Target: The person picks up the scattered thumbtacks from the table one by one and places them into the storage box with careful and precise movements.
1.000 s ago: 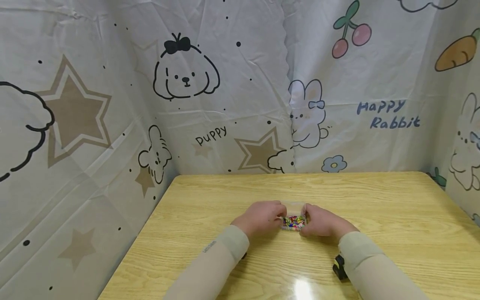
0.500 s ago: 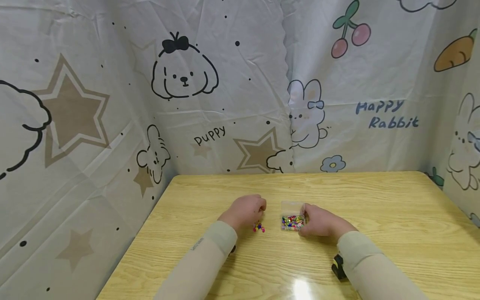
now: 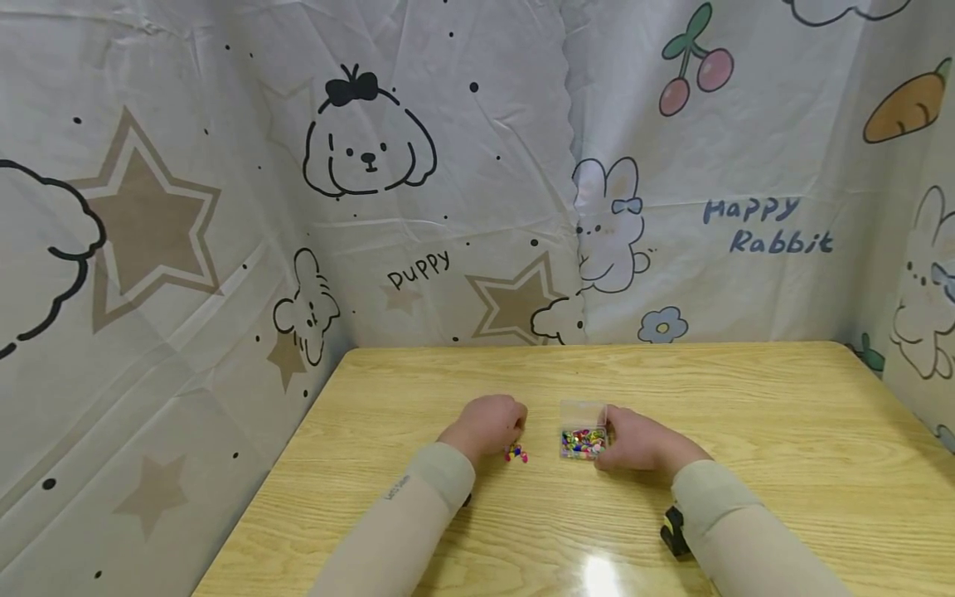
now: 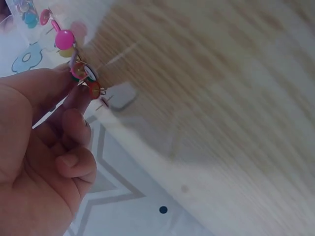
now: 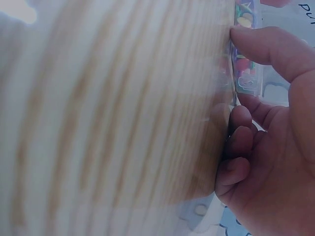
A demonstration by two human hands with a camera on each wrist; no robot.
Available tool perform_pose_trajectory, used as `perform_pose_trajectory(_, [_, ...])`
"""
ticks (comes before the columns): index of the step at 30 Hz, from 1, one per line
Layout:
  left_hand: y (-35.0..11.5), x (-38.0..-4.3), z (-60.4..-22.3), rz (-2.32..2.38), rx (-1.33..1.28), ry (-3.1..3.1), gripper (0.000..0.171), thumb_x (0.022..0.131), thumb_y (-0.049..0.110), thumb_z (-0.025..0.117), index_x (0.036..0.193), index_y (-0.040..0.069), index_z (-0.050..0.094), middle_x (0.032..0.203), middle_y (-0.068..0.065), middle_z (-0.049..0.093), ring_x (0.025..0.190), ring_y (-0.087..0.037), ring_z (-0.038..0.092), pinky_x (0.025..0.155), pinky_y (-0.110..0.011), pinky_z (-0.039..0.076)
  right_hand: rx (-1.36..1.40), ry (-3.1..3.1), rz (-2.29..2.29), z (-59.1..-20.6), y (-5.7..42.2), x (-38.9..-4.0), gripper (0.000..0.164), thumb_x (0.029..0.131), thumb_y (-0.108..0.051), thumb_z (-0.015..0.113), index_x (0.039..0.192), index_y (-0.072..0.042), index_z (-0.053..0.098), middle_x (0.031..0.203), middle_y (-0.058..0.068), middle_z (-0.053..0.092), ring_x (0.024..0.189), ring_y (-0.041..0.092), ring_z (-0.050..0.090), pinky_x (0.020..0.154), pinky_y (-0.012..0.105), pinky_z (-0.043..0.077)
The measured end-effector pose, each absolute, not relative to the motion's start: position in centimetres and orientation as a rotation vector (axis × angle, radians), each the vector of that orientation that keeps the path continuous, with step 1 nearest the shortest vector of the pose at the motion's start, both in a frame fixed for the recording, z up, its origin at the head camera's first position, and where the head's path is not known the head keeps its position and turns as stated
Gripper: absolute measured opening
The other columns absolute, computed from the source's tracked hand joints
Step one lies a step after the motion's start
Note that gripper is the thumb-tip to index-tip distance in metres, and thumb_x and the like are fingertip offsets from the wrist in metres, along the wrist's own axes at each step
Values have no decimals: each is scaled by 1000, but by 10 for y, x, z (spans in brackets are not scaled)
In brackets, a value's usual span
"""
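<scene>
My left hand [image 3: 488, 424] is low over the table, left of the box. In the left wrist view, its thumb and forefinger pinch at several thumbtacks [image 4: 93, 89] with coloured round heads and metal points. More thumbtacks [image 3: 516, 453] lie in a small loose heap beside that hand, pink, yellow and blue among them. A small clear plastic box [image 3: 584, 455] stands with its see-through lid [image 3: 583, 412] raised at the back and many coloured thumbtacks inside. My right hand [image 3: 642, 439] holds the box by its right side, thumb at the front; the other fingers are partly hidden in the head view.
The light wood table [image 3: 716, 390] carries the box and the heap. A printed cloth curtain [image 3: 462, 166] hangs behind it and along both sides. A black wrist strap piece [image 3: 675, 531] shows under the right sleeve.
The left hand has left the box and moved left to the table, where a small heap of thumbtacks now shows beside it. The right hand has stayed on the box.
</scene>
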State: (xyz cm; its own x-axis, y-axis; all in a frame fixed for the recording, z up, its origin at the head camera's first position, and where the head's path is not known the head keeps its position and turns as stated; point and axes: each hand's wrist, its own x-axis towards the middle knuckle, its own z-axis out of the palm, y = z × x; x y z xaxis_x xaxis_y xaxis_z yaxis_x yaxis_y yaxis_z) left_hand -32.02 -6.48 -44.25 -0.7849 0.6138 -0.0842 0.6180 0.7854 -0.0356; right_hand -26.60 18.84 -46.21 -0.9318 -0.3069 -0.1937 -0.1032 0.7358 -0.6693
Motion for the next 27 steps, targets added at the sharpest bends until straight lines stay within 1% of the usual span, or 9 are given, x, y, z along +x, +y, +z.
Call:
perform_pose_trajectory(6, [-59,-319,-444,-128,1010,2927,17,91,12,58,77,21,61,74,9,58,65,-9,49,64,-28,48,-318,2641,-1004,-462,188,-266,46,68,-17,81,99,-9,47,96,4,55,82,18,49,77,40,42])
perform_pose_trajectory(12, [-55,-319,-444,-175,1040,2935,21,91,12,56,73,22,58,69,9,55,63,-10,48,61,-28,46,-298,2637,-1013,-461,188,-266,47,67,-17,81,99,-9,48,95,5,55,81,19,49,76,40,42])
perform_pose_trajectory(16, [-54,-319,-445,-174,1068,2949,24,93,11,55,71,21,56,66,8,53,60,-10,47,57,-27,44,-305,2644,-1005,-461,188,-266,47,67,-18,81,100,-9,48,95,4,55,82,19,49,77,40,43])
perform_pose_trajectory(20, [-52,-318,-446,-173,1098,2958,24,94,12,55,72,21,54,65,8,52,59,-10,46,55,-26,41,-307,2649,-993,-461,188,-266,47,68,-19,81,99,-9,47,95,4,54,81,19,49,76,40,42])
perform_pose_trajectory(23, [-50,-317,-444,-142,1155,2965,22,92,11,56,73,21,53,66,8,51,59,-10,44,54,-25,40,-301,2649,-990,-461,188,-266,46,69,-19,81,99,-9,47,95,4,55,80,19,49,74,39,42])
perform_pose_trajectory(27, [-45,-314,-442,-52,1242,2957,20,90,11,58,74,22,53,68,9,51,59,-8,43,55,-24,39,-292,2646,-993,-461,188,-266,45,70,-19,80,100,-10,48,95,4,55,81,18,50,76,39,43])
